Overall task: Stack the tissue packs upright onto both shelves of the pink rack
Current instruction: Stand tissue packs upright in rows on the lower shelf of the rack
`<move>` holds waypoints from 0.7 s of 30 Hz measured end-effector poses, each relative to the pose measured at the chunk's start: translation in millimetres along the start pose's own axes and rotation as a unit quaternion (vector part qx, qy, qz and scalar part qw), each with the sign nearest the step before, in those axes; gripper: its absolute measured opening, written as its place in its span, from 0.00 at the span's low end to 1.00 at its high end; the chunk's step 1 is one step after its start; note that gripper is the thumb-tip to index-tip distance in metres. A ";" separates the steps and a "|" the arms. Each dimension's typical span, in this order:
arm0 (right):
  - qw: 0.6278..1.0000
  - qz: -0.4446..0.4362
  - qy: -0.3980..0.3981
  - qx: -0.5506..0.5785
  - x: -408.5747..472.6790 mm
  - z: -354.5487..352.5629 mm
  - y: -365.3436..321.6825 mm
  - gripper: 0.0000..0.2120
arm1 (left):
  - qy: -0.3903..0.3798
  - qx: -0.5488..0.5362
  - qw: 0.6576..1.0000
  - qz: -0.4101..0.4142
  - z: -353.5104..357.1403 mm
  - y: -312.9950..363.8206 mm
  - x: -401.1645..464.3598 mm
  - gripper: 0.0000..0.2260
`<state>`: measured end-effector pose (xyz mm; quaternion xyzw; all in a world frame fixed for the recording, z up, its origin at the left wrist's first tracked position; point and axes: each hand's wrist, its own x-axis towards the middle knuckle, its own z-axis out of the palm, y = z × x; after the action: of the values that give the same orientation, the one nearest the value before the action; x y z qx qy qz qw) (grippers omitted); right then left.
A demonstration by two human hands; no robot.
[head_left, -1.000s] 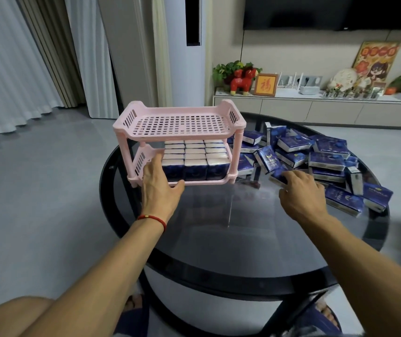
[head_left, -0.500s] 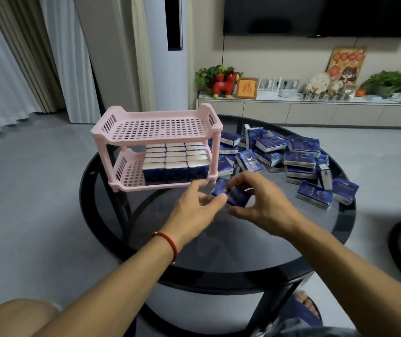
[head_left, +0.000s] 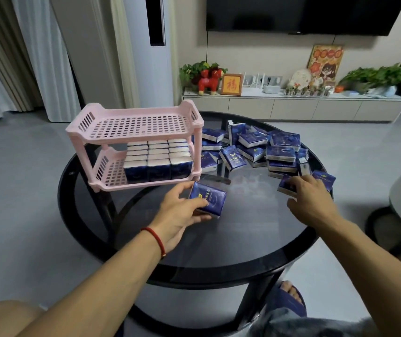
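A pink rack point(head_left: 135, 144) with two slatted shelves stands on the far left part of a round dark glass table point(head_left: 243, 239). Its lower shelf point(head_left: 112, 173) carries upright tissue packs point(head_left: 158, 159) in three columns, several rows deep, filling the right part while the left end of that shelf is bare; the top shelf point(head_left: 136, 126) has nothing on it. The left hand point(head_left: 178, 215), with a red cord bracelet point(head_left: 154, 239) at the wrist, holds a single blue tissue pack point(head_left: 208, 199) just in front of the rack's right front leg, thumb across the pack's near face and fingers curled round its left edge and underside. The pack is tilted, printed face up, above the glass. The right hand point(head_left: 308, 203) reaches to the right side of the table, its fingers bent down over another blue pack point(head_left: 285, 186) at the near edge of the loose pile point(head_left: 260, 149); the fingertips are hidden behind the knuckles, so it seems to be gripping that pack, though I cannot tell how firmly. The pile of blue packs spreads across the table's far right, lying flat, on edge and overlapping. Beyond the table a low white cabinet point(head_left: 291, 108) runs along the wall.
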<state>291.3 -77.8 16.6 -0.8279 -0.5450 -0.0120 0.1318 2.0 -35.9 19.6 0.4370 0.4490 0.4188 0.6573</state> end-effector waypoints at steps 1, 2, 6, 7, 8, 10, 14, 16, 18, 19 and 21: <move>1.000 -0.012 0.000 -0.010 -1.1 1.1 -1.0 0.21 | 0.000 -0.008 1.000 -0.005 0.3 0.7 0.3 0.17; 1.000 -0.026 0.001 -0.008 -2.1 1.0 -2.9 0.21 | -0.001 -0.013 1.000 -0.008 0.7 1.4 0.5 0.17; 0.992 -0.118 -0.047 0.011 -7.8 -3.3 -12.9 0.21 | -0.003 -0.020 1.000 -0.006 2.0 2.4 1.7 0.19; 0.989 -0.136 -0.061 0.021 -10.4 -4.9 -15.2 0.21 | -0.004 -0.019 1.000 -0.002 1.8 2.4 1.5 0.21; 0.986 -0.145 -0.072 0.031 -13.0 -7.3 -17.5 0.21 | -0.005 -0.017 1.000 0.002 1.4 2.4 2.0 0.22; 0.985 -0.148 -0.083 0.038 -17.3 -12.9 -22.0 0.22 | -0.010 0.003 1.000 0.012 -0.6 2.8 1.9 0.25; 0.974 -0.128 -0.123 0.139 -22.3 -19.0 -29.9 0.26 | -0.003 0.086 0.993 0.076 -7.4 4.0 2.1 0.27; 0.962 -0.118 -0.132 0.208 -25.8 -22.8 -35.1 0.29 | 0.035 0.228 0.952 0.199 -14.7 6.4 0.5 0.24; 0.951 -0.109 -0.132 0.259 -26.9 -27.7 -40.0 0.29 | 0.037 0.393 0.852 0.344 -22.7 5.8 -2.2 0.20; 0.946 -0.108 -0.138 0.271 -26.9 -28.6 -41.5 0.29 | 0.013 0.451 0.808 0.379 -27.0 1.1 -2.4 0.20; 0.944 -0.119 -0.157 0.266 -27.8 -27.9 -43.7 0.28 | -0.055 0.511 0.784 0.348 -36.0 -10.2 -5.7 0.24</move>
<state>244.0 -93.0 48.0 -0.6835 -0.6367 0.2473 0.2575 -32.2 -36.9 3.5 0.8580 0.3778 0.3034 0.1707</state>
